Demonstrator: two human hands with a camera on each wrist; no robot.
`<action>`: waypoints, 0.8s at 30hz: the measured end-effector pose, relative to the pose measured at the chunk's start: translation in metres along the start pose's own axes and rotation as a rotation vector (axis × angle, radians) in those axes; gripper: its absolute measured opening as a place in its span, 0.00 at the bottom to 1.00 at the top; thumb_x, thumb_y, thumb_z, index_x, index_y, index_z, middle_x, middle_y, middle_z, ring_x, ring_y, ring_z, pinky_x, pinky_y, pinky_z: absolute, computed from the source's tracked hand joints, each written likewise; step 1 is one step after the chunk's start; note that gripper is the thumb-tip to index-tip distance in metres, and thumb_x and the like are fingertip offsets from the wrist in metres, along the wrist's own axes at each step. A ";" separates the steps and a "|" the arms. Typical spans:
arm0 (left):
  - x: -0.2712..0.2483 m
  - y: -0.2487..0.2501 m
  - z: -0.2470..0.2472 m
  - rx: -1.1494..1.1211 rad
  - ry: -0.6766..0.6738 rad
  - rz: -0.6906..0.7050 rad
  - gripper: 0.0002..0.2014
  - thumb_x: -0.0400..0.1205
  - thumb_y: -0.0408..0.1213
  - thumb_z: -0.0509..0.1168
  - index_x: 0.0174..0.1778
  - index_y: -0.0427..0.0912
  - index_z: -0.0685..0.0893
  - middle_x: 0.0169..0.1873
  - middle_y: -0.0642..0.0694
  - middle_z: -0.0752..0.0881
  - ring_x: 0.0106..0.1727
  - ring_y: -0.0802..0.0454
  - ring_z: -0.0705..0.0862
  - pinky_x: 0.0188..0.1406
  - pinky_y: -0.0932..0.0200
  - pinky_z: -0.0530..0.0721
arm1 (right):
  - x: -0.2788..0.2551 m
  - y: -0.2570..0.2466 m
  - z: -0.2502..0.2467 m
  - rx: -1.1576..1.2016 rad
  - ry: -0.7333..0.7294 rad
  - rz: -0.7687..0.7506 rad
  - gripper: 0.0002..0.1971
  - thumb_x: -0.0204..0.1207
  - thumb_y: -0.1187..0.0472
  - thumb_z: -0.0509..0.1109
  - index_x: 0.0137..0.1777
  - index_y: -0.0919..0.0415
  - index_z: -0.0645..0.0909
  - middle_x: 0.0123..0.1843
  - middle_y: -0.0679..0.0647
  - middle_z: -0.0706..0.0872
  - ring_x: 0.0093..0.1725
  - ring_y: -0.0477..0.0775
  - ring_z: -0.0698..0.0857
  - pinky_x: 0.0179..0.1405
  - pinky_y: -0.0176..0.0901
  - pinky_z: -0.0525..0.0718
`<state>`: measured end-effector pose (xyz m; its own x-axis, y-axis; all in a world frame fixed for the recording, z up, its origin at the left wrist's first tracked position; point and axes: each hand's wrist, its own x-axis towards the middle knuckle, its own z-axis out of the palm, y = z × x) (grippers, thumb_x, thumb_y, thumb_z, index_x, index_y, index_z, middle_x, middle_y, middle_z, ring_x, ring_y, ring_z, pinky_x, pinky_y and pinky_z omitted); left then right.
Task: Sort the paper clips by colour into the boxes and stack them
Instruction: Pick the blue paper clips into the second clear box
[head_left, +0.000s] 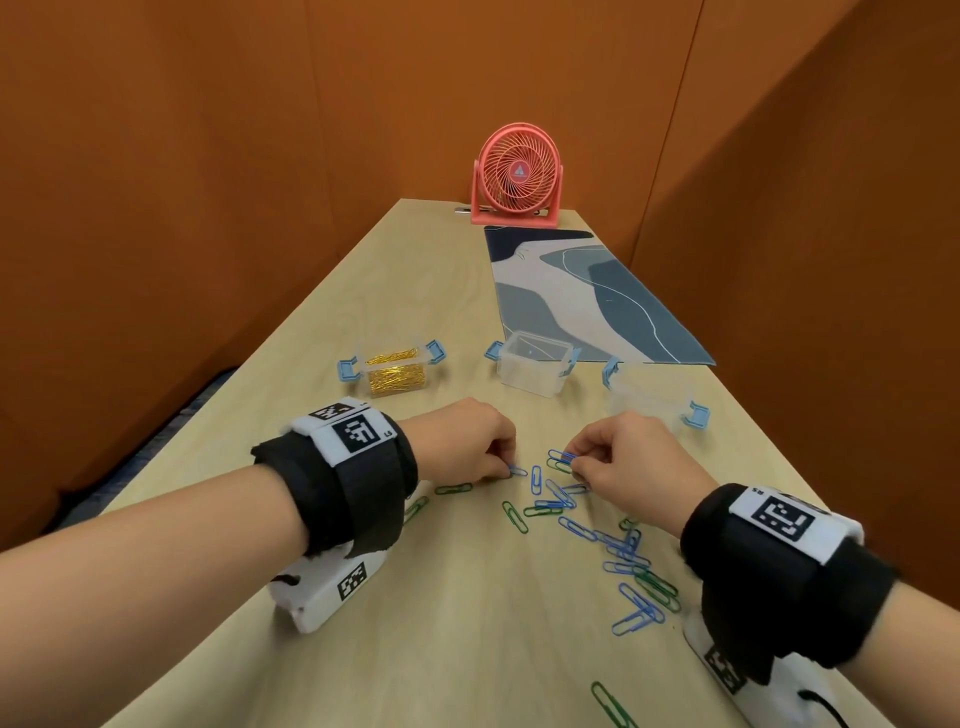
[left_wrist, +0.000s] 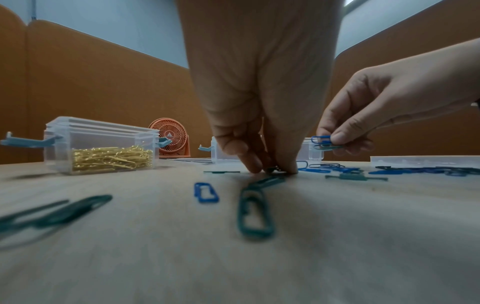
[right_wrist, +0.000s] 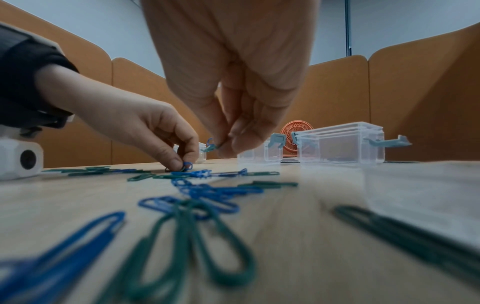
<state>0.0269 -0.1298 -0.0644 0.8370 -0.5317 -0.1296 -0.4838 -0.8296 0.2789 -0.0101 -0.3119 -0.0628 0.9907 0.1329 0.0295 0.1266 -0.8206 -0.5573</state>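
Blue clips are pinched by each hand, left and right, before three boxes.

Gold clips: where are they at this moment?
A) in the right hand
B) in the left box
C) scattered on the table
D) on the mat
B: the gold clips all lie inside the clear left box, while only blue and green clips lie loose on the table.

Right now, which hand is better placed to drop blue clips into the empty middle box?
The right hand. It already pinches blue clips lifted off the table, and the empty middle box lies just beyond it; the left hand still pinches a clip at the table.
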 end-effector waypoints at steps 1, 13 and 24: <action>0.000 0.001 0.000 -0.027 0.016 0.001 0.07 0.81 0.39 0.65 0.51 0.42 0.85 0.44 0.50 0.83 0.43 0.56 0.77 0.42 0.67 0.72 | -0.001 0.000 0.000 0.002 -0.003 0.003 0.09 0.76 0.65 0.66 0.51 0.60 0.87 0.43 0.56 0.90 0.44 0.53 0.88 0.47 0.41 0.86; -0.001 0.002 -0.001 -0.162 0.141 -0.003 0.07 0.77 0.41 0.70 0.49 0.46 0.86 0.40 0.55 0.82 0.34 0.63 0.76 0.33 0.76 0.70 | 0.000 0.003 -0.001 -0.007 -0.004 -0.008 0.10 0.77 0.65 0.64 0.50 0.57 0.86 0.40 0.52 0.87 0.38 0.48 0.82 0.31 0.25 0.76; -0.001 0.003 -0.001 -0.140 0.141 -0.032 0.07 0.75 0.43 0.73 0.39 0.45 0.84 0.28 0.59 0.77 0.30 0.63 0.74 0.25 0.77 0.70 | 0.004 0.009 0.002 -0.004 0.044 0.020 0.08 0.77 0.66 0.65 0.52 0.59 0.83 0.36 0.48 0.79 0.40 0.50 0.80 0.31 0.27 0.71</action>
<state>0.0245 -0.1313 -0.0625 0.8834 -0.4685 -0.0088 -0.4246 -0.8084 0.4076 -0.0050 -0.3178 -0.0689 0.9943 0.0921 0.0546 0.1069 -0.8248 -0.5552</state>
